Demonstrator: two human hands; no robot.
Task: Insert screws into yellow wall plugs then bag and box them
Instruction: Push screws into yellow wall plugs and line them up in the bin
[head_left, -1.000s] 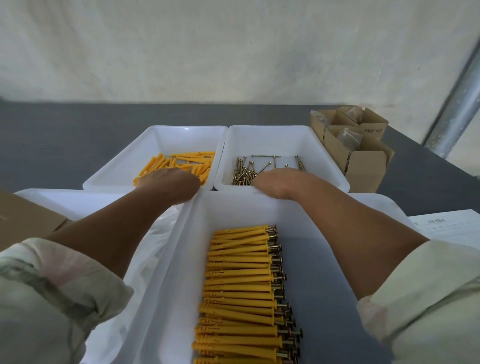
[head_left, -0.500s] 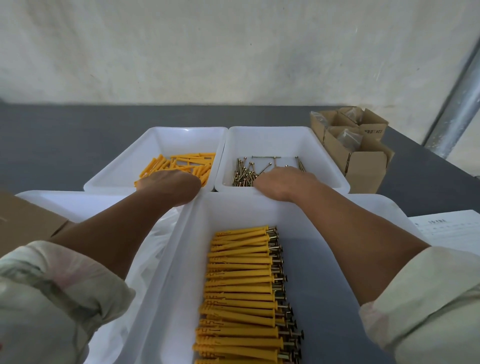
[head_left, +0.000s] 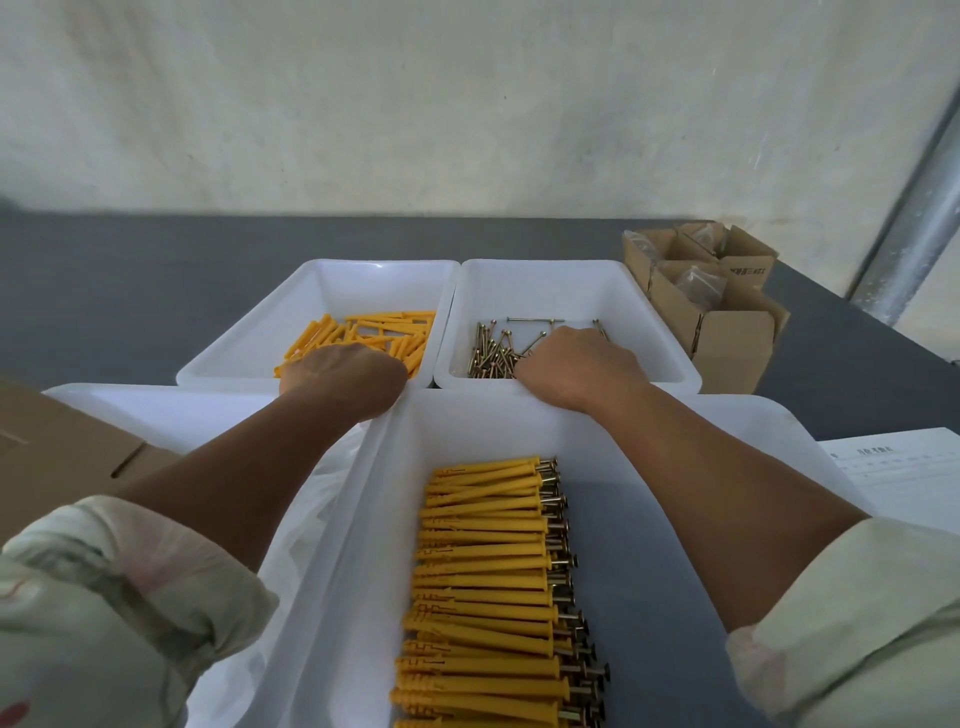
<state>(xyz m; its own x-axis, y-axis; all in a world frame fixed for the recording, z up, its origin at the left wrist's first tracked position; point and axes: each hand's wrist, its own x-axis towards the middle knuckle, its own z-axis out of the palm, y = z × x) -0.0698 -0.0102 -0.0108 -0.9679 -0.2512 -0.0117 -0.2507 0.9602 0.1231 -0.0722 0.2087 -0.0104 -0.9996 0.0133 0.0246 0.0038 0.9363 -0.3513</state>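
Note:
Loose yellow wall plugs (head_left: 384, 332) lie in the far left white tray (head_left: 311, 275). My left hand (head_left: 343, 376) reaches down onto them, knuckles up, its fingertips hidden. Brass screws (head_left: 493, 353) are piled in the far right white tray (head_left: 639, 291). My right hand (head_left: 576, 366) is lowered among them with its fingers curled out of sight. Whether either hand holds anything cannot be seen. In the near white tray (head_left: 363, 519), between my forearms, several plugs with screws inserted (head_left: 488, 571) lie in a neat row.
Open cardboard boxes (head_left: 727, 338) with clear bags inside stand at the far right. A flat cardboard piece (head_left: 62, 452) lies at the left and clear plastic bags (head_left: 322, 483) beside the near tray. A printed sheet (head_left: 904, 478) lies at the right, and a metal pole (head_left: 919, 218) rises behind it.
Both hands stay in their trays. My right hand has shifted slightly to the right among the screws.

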